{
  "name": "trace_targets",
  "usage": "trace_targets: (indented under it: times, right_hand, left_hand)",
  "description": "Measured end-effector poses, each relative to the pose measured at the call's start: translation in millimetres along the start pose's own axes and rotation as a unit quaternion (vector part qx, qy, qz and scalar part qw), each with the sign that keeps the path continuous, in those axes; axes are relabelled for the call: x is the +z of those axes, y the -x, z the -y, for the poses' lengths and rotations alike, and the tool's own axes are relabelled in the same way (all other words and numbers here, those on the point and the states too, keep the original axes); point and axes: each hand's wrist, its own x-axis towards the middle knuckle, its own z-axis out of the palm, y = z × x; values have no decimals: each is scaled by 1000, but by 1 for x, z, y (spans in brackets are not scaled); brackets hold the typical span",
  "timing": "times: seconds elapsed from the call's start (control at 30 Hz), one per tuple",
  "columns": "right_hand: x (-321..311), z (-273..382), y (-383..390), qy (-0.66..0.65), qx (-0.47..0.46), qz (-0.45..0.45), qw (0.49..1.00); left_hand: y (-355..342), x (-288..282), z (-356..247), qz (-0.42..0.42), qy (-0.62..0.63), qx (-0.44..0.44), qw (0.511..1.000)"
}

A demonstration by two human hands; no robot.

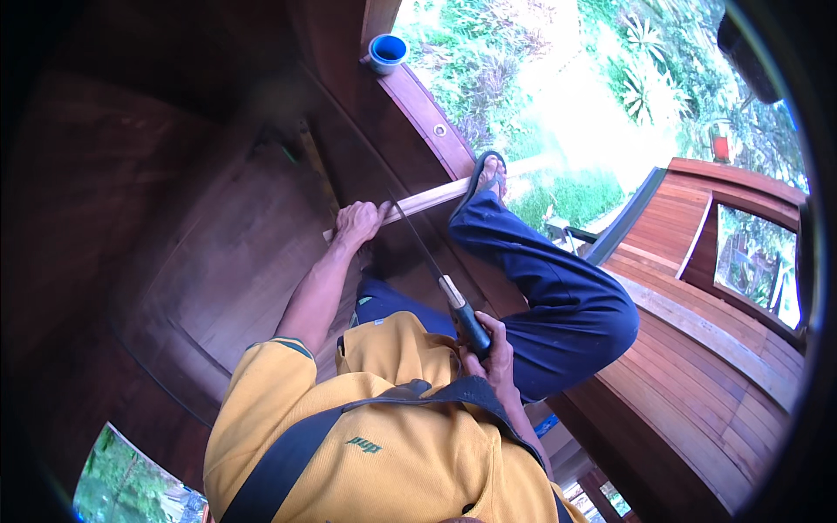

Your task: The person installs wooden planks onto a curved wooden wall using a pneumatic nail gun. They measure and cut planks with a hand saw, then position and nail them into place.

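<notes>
My right hand is closed round the black handle of a straight-handled saw. Its long thin blade points up and to the left and crosses a pale, narrow strip of wood; whether its edge is in the wood I cannot tell. My left hand grips that strip near its left end, just left of the blade. To the right of the blade, my foot in a dark flip-flop rests on the strip. The far right part of the strip fades into glare.
A blue-lined cup stands on a dark wooden ledge at the top. Beyond the ledge is bright greenery. Dark wooden panels lie on the left. Reddish planking with an opening is on the right.
</notes>
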Motion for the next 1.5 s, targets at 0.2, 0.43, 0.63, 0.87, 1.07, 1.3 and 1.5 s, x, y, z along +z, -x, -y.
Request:
trace_targets:
  times: [0.2, 0.43, 0.63, 0.87, 1.07, 1.3, 1.5]
  right_hand:
    - [-15, 14, 5, 39, 36, 46, 998]
    - [16, -9, -59, 23, 35, 30, 999]
    - [8, 17, -48, 36, 112, 66, 991]
    - [18, 10, -70, 76, 37, 22, 996]
    - [78, -95, -129, -9, 13, 0, 1000]
    - [-1, 22, -35, 80, 72, 65, 992]
    - [42, -5, -113, 84, 9, 34, 996]
  left_hand:
    - [11, -4, -9, 23, 12, -21, 999]
    - [17, 17, -9, 18, 41, -47, 998]
    - [13, 24, -1, 19, 47, -42, 998]
    - [18, 34, -1, -13, 60, -37, 997]
    - [14, 49, 12, -82, 43, -7, 996]
    - [11, 73, 11, -175, 53, -42, 982]
    - [21, 63, 0, -112, 67, -54, 990]
